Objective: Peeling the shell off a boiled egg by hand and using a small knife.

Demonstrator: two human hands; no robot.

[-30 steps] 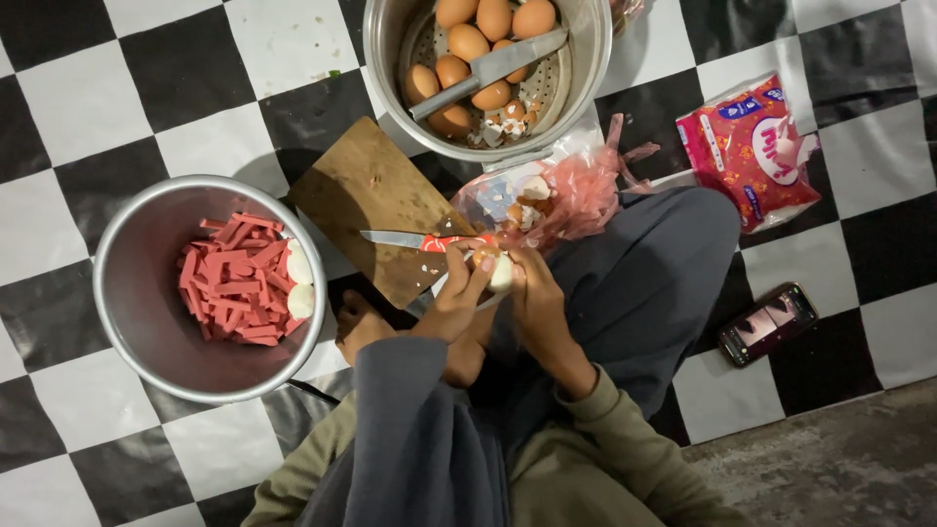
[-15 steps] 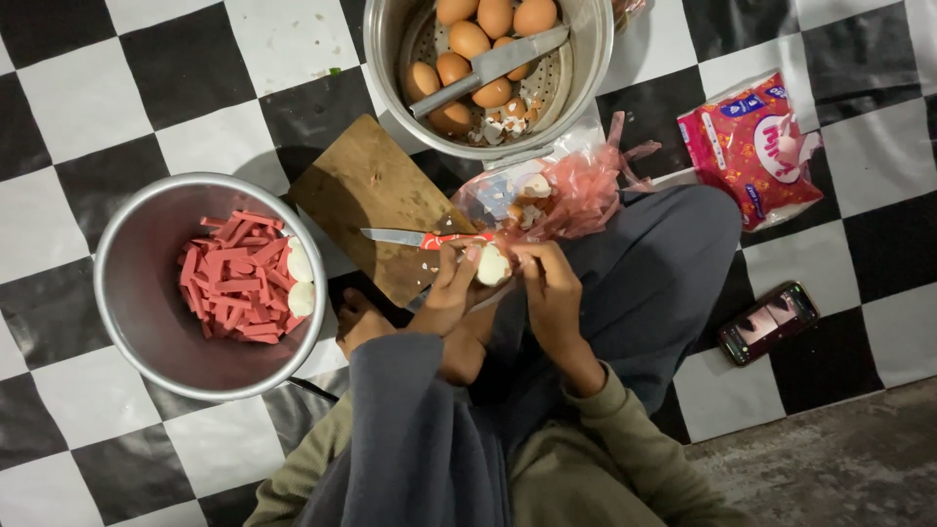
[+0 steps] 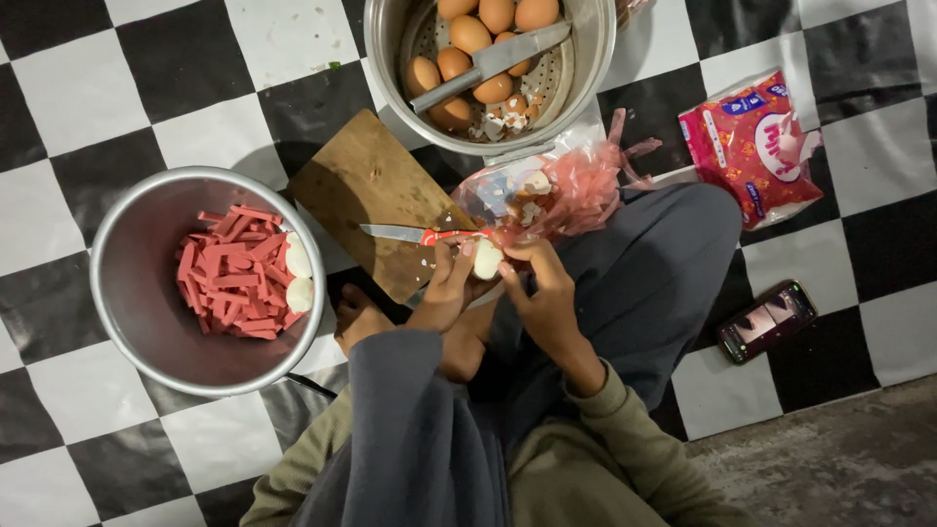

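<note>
I hold a half-peeled white boiled egg (image 3: 486, 260) between both hands over my lap. My left hand (image 3: 444, 293) cups it from the left and my right hand (image 3: 540, 286) pinches it from the right. Just above the hands a small knife (image 3: 405, 234) with a red handle lies on a wooden cutting board (image 3: 361, 190). A pink plastic bag (image 3: 551, 190) with shell bits sits beyond the egg.
A metal bowl (image 3: 132, 283) at left holds red sausage sticks and two peeled eggs. A steel steamer pot (image 3: 586, 68) at top holds several brown eggs and a large knife. A red snack packet (image 3: 756, 146) and a phone (image 3: 766, 320) lie at right on the checkered floor.
The hands have turned the egg slightly and more white shows; everything else stays where it was.
</note>
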